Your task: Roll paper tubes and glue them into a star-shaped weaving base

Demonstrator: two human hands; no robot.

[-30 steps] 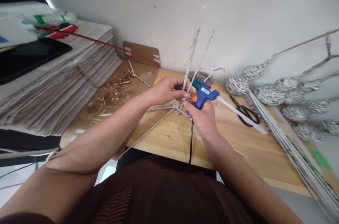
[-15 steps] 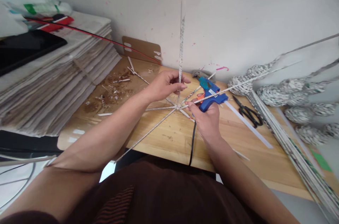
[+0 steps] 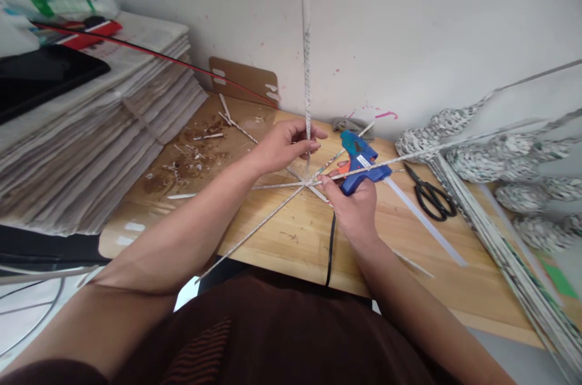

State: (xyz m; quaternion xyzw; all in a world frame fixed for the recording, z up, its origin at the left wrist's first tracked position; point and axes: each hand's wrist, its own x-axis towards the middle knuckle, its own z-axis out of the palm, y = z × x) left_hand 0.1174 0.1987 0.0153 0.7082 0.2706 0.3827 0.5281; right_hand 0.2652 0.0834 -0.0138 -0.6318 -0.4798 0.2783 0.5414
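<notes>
My left hand (image 3: 291, 145) is closed, its thumb and forefinger around an upright rolled-paper stick (image 3: 307, 70). The stick's lower end meets several other paper sticks (image 3: 261, 224) that cross in a star shape over the table. In my right hand (image 3: 357, 206) lies a blue glue gun (image 3: 359, 157) with an orange trigger, its nozzle not clearly visible. That hand's thumb and forefinger also pinch one of the star's sticks (image 3: 404, 157) near the crossing; this stick points off to the right. A black cord (image 3: 331, 248) hangs from the glue gun over the table's front edge.
Tied stacked newspapers (image 3: 150, 94) rise at left, with a black phone-like slab (image 3: 54, 79) on top. Scraps litter the brown cardboard (image 3: 182, 154). On the right are black scissors (image 3: 431, 197), a clear glue stick (image 3: 427, 221), woven paper pieces (image 3: 482, 157) and bundled paper sticks (image 3: 500, 251).
The upright paper stick's top has tipped slightly to the left. Both hands keep nearly the same place and hold. The view has shifted a little.
</notes>
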